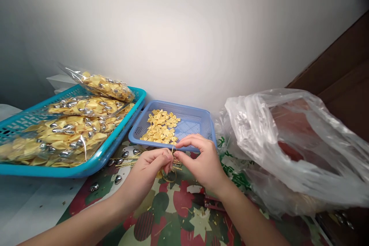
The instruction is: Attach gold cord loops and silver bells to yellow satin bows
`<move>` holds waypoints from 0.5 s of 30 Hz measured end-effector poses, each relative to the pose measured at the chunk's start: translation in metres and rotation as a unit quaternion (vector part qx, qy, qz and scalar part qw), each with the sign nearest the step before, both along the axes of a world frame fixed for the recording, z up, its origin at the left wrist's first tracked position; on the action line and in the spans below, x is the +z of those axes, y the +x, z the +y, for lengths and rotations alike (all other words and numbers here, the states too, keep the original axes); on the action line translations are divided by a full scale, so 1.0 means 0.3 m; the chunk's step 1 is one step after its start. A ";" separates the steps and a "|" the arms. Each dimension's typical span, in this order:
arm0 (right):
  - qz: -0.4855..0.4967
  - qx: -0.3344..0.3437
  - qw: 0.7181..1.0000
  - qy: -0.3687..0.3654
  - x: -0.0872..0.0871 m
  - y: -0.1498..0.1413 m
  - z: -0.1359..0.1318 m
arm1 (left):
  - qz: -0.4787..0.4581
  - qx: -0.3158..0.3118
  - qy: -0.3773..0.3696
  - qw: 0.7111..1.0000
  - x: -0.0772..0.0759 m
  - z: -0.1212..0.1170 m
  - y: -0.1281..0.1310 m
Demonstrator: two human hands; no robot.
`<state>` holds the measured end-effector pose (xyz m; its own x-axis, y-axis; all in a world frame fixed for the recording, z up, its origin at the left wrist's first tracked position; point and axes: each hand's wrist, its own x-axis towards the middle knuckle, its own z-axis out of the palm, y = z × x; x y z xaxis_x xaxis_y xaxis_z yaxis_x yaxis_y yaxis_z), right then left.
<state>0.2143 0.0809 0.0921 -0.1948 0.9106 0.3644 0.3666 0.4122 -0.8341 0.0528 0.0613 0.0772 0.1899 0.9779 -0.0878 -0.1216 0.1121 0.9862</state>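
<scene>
Holding a thin yellow strand (172, 149) in the head view, the left hand (148, 167) is pinching narrowly with thumb and fingers. The right hand (203, 161) is bringing thumb and forefinger close together at the same strand; whether they are gripping it, one cannot tell. The strand is standing up between the hands, just in front of the blue basket (191, 148), and one thin loop (169, 177) is showing below the fingers.

Count: three clear packets (108, 86) of yellow pieces and silver beads are lying in one teal basket (77, 171); at least six loose beads (118, 179) are resting on the patterned cloth (161, 203). The yellow pieces (163, 125) in the blue basket are overlapping too much for counting and are filling mainly its left side.

Obscured: the left hand's fingertips are partly covering one another. Several gold sticks (127, 164) are running behind the left hand, their number unclear. One pair of red-handled snips (213, 203) is lying partly under the right forearm. The frame edge is cutting off the teal basket at left and one crumpled plastic bag (259, 123) at right; something reddish-brown is showing through the bag, indistinctly.

Surroundings: a pale wall (178, 38) is rising behind both baskets, and the bag is crowding the cloth's right side.
</scene>
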 end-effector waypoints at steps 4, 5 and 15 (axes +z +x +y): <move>0.005 0.071 0.996 -0.058 0.020 0.001 -0.012 | -0.040 -0.063 -0.052 0.996 0.016 0.001 -0.005; 0.020 0.118 0.988 -0.101 0.025 0.002 -0.013 | -0.058 -0.073 -0.069 0.993 0.019 0.001 -0.004; -0.104 0.155 0.971 -0.146 0.072 0.052 -0.025 | -0.208 0.060 -0.082 0.973 0.053 0.020 -0.017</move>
